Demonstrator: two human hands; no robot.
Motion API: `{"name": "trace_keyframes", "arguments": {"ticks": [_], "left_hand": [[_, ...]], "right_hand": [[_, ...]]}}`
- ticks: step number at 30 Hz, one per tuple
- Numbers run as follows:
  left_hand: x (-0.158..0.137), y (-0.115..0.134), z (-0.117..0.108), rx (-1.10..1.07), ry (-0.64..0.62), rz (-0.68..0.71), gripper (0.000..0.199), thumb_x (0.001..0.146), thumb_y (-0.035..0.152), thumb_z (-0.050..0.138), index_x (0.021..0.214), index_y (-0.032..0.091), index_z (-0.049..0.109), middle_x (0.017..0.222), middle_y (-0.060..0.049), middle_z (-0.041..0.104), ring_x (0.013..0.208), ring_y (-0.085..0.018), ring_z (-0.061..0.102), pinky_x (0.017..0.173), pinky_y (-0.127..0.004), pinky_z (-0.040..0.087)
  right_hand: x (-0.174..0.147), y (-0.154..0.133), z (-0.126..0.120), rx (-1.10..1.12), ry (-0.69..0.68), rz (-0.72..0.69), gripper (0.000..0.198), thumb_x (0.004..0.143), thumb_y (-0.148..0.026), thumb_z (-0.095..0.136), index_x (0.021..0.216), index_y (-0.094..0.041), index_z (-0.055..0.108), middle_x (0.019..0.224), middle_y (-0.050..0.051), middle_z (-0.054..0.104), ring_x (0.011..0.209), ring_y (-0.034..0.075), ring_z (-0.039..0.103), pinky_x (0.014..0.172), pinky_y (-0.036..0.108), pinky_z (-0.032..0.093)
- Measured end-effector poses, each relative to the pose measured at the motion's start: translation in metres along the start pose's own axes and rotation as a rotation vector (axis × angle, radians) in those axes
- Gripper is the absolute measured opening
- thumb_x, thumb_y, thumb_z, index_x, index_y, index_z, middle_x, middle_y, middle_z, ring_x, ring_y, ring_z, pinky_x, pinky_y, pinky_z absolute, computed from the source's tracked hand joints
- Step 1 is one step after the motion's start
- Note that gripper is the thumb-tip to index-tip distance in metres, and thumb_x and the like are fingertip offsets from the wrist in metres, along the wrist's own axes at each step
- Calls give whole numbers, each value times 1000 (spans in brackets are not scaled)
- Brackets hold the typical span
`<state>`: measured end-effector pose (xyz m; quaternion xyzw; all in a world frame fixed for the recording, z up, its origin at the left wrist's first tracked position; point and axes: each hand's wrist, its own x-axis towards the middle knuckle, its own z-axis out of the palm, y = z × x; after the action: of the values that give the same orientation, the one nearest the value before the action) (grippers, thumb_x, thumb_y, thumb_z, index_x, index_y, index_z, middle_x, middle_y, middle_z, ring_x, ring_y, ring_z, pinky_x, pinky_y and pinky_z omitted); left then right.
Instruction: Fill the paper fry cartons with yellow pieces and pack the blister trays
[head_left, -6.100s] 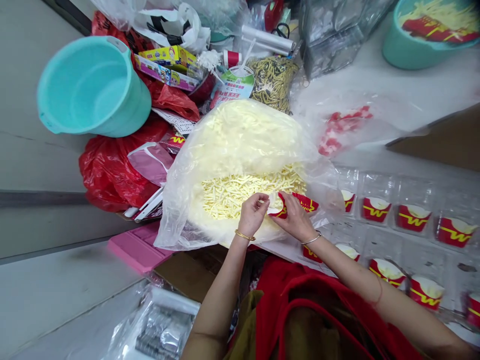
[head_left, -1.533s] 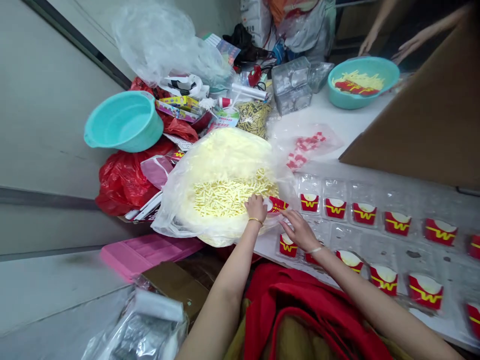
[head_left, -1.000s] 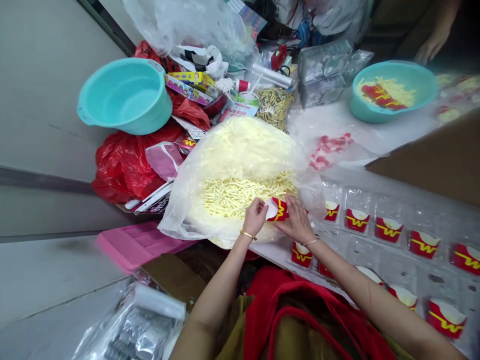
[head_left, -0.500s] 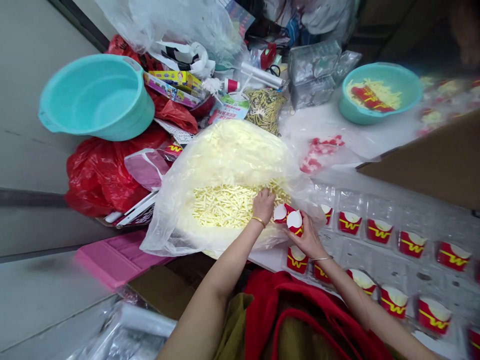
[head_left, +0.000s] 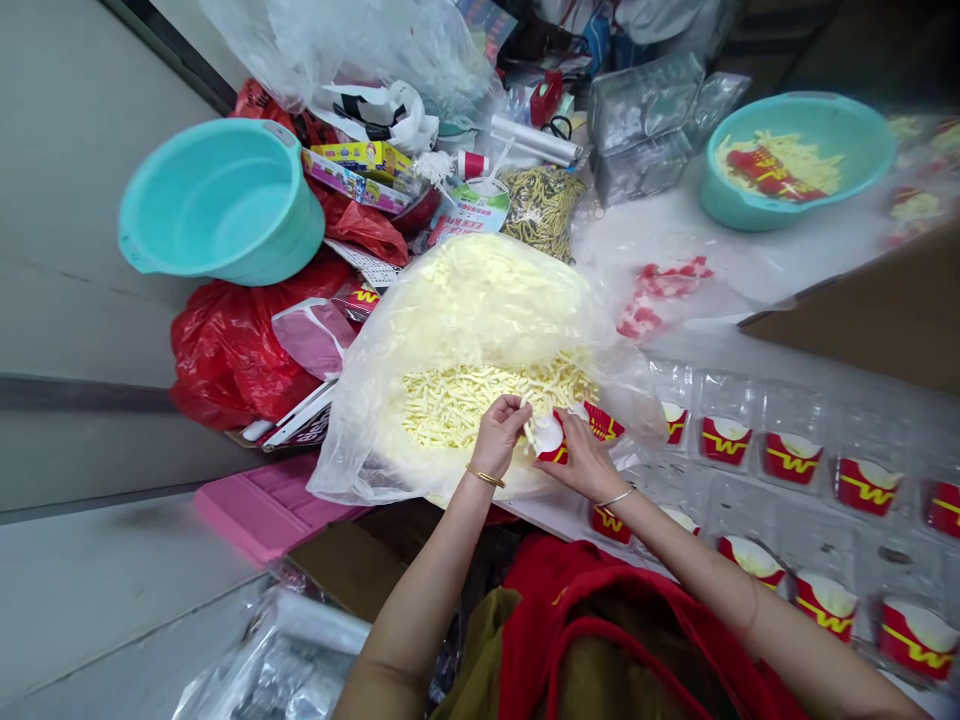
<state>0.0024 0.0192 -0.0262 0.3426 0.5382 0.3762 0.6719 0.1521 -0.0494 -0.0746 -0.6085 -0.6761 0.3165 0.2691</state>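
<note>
My left hand (head_left: 504, 430) pinches a few pale yellow fry-shaped sticks (head_left: 528, 420) close to the mouth of a small red carton. My right hand (head_left: 585, 458) is closed around that red fry carton (head_left: 551, 437), which has a white inside and a yellow stripe. A second red carton (head_left: 603, 422) shows just behind my right fingers; whether they grip it too I cannot tell. Under and beyond both hands lies a large clear plastic bag (head_left: 360, 440), opened toward me, with a heap of loose fry-shaped sticks (head_left: 450, 400) inside.
Clear plastic trays (head_left: 757, 395) with red cartons in their compartments fill the right side. A turquoise basin (head_left: 731, 205) holding sticks and red cartons stands at back right, another turquoise basin (head_left: 225, 200) at left on red bags (head_left: 232, 340). A cardboard flap (head_left: 870, 310) juts in from the right.
My left hand has come up out of the heap with sticks and moved to the carton. My right hand has turned the carton's mouth toward it. The view has shifted slightly.
</note>
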Motion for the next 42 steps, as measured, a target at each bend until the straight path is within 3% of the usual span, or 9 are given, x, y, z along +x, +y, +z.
{"name": "trace_keyframes", "arguments": {"ticks": [8, 18, 22, 24, 28, 32, 35, 38, 42], "left_hand": [[-21, -5, -7, 742, -45, 369, 14, 82, 30, 58, 87, 18, 60, 88, -2, 59, 78, -12, 53, 74, -24, 43], [-37, -3, -1, 1061, -111, 479, 16, 89, 25, 47, 92, 18, 62, 87, -6, 62, 84, -17, 56, 79, -29, 44], [-41, -9, 11, 1226, -268, 401, 21, 87, 16, 44, 85, 19, 64, 79, -7, 64, 79, -19, 58, 75, -30, 44], [-36, -7, 9, 1194, -207, 364, 22, 88, 18, 42, 90, 20, 64, 80, -6, 65, 77, -19, 60, 72, -28, 44], [-6, 0, -7, 1304, 151, 223, 27, 87, 34, 50, 106, 18, 57, 80, -8, 64, 80, -23, 61, 71, -31, 45], [28, -13, -17, 1504, 158, 124, 37, 77, 28, 61, 111, 16, 51, 97, -12, 59, 85, -25, 59, 69, -31, 45], [38, -27, -22, 1438, 118, 223, 25, 79, 19, 55, 104, 18, 53, 103, -10, 54, 86, -20, 58, 70, -29, 44], [36, -30, -32, 1130, 111, 263, 6, 80, 19, 52, 83, 17, 55, 84, -5, 54, 77, -16, 55, 69, -26, 44], [21, -14, -45, 494, 50, 22, 24, 75, 38, 62, 77, 16, 54, 66, 2, 49, 55, -8, 44, 53, -20, 38]], "right_hand": [[-1, -18, 9, 82, 106, -4, 76, 74, -45, 67, 134, -18, 29, 120, 15, 49, 112, 30, 48, 95, 49, 43], [-8, -13, 5, 0, 92, -61, 67, 77, -34, 66, 132, -16, 32, 122, 16, 49, 112, 30, 47, 95, 48, 43], [-13, -6, 11, 33, 72, -108, 63, 78, -23, 60, 134, -17, 31, 123, 15, 49, 114, 29, 46, 96, 49, 43], [-15, -2, 13, 63, 76, -101, 67, 78, -28, 62, 136, -18, 28, 125, 15, 48, 116, 29, 46, 97, 50, 42], [-17, 8, 11, 68, 116, -19, 81, 76, -45, 66, 138, -17, 23, 129, 18, 44, 121, 30, 43, 101, 51, 39], [-20, 19, 7, 58, 109, 8, 85, 74, -52, 65, 139, -17, 23, 131, 19, 43, 123, 31, 42, 101, 52, 38], [-23, 25, 6, 49, 100, 17, 87, 74, -54, 64, 140, -16, 22, 132, 19, 42, 123, 32, 42, 101, 53, 38], [-25, 25, 6, 44, 94, 34, 88, 74, -54, 64, 140, -15, 21, 133, 20, 42, 124, 32, 41, 101, 52, 38], [-19, 19, 4, 52, 84, 26, 86, 74, -53, 64, 140, -16, 22, 132, 19, 44, 123, 32, 42, 101, 51, 39]]}}
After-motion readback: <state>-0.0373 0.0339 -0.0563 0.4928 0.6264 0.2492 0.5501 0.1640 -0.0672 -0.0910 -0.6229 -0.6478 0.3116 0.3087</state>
